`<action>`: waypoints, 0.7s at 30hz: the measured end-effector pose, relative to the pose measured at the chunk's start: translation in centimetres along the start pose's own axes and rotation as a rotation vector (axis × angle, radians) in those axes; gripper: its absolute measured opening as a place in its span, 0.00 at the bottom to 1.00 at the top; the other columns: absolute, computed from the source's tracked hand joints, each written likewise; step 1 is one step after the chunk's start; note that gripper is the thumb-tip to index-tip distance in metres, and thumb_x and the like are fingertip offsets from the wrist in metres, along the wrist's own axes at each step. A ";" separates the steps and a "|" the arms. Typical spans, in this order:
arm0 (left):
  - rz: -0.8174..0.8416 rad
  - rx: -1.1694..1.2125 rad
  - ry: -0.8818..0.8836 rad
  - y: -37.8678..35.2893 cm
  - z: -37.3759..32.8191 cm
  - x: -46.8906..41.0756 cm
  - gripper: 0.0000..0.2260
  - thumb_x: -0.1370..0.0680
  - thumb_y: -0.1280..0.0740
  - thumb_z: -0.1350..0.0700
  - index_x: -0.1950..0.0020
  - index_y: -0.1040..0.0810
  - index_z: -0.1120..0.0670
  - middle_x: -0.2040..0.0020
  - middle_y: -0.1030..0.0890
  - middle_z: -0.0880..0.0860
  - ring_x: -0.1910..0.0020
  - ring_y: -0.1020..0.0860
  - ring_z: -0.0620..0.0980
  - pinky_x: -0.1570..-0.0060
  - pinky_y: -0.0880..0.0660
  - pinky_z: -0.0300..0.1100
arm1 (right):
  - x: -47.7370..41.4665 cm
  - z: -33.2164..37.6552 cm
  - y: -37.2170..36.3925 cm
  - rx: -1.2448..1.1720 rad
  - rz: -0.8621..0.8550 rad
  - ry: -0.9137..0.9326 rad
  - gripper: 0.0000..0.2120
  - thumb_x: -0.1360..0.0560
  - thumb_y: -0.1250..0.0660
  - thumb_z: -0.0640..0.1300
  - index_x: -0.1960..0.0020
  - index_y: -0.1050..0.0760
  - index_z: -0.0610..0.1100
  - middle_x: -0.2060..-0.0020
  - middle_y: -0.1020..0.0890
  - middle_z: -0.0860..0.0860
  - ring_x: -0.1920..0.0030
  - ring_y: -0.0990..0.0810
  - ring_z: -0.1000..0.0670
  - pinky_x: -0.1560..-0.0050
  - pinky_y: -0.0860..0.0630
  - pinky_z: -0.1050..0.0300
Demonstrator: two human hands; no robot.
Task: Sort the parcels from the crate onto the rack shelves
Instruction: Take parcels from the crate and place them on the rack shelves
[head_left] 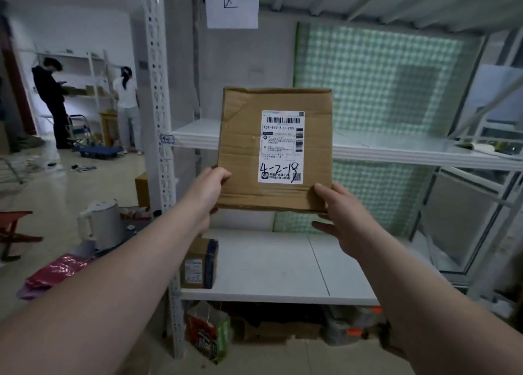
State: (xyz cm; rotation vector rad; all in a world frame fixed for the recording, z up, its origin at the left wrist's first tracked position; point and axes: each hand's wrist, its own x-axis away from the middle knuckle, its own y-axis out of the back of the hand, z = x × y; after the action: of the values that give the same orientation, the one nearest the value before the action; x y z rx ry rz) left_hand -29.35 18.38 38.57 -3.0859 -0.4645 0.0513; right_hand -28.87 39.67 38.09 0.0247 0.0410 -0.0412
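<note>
Parcel (271, 151) is mid-frame in the head view, held upright before the rack, its label (281, 147) handwritten with a code starting 4-2. The left hand (210, 188) pinches the lower left corner and the right hand (336, 213) grips the lower right edge. Best to match it to the 4-2 tag (167, 139) at centre left, then slide it flat onto that shelf (198, 134).

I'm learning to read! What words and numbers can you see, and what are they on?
"159-159-A03-280": printed on the label of the parcel.
"4-2-18": handwritten, same label.
"4-2": tag on post.
"区": paper sign above.
Label's fine print and small box label: too blurred.
</note>
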 end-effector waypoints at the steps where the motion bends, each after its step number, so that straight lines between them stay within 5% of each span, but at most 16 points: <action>1: -0.012 -0.032 -0.034 -0.1 -0.5 -0.4 0.09 0.21 0.41 0.52 0.44 0.27 0.53 0.53 0.24 0.52 0.55 0.27 0.50 0.56 0.33 0.44 | -0.6 0.2 0.0 0.004 0.011 0.010 0.06 0.19 0.40 0.48 0.45 0.25 0.53 0.49 0.21 0.55 0.49 0.24 0.53 0.41 0.26 0.47; 5: -0.024 -0.110 -0.137 -0.6 -1.9 -2.5 0.06 0.19 0.43 0.54 0.46 0.28 0.52 0.57 0.25 0.50 0.59 0.28 0.47 0.62 0.35 0.42 | -3.3 0.7 -0.4 0.024 0.034 0.052 0.07 0.19 0.39 0.46 0.43 0.25 0.52 0.50 0.21 0.56 0.49 0.24 0.54 0.37 0.27 0.45; 17: -0.148 -0.147 -0.204 2.2 -3.0 -16.3 0.14 0.19 0.42 0.56 0.33 0.31 0.50 0.43 0.23 0.51 0.44 0.25 0.51 0.40 0.29 0.50 | -17.7 2.8 -6.8 0.115 0.144 0.200 0.08 0.19 0.39 0.43 0.52 0.23 0.52 0.57 0.21 0.56 0.55 0.26 0.53 0.48 0.31 0.52; 21: -0.254 -0.189 -0.187 3.8 -4.2 -21.8 0.16 0.19 0.42 0.56 0.31 0.34 0.53 0.41 0.25 0.54 0.44 0.26 0.54 0.42 0.29 0.49 | -22.6 3.5 -9.8 0.162 0.199 0.282 0.11 0.18 0.40 0.41 0.54 0.23 0.54 0.59 0.20 0.58 0.59 0.25 0.58 0.56 0.31 0.62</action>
State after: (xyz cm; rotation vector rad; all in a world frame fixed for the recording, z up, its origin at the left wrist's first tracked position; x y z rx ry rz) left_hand -48.93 8.30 43.33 -3.1880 -0.9159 0.3099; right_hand -51.69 30.72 42.30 0.1967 0.3168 0.1580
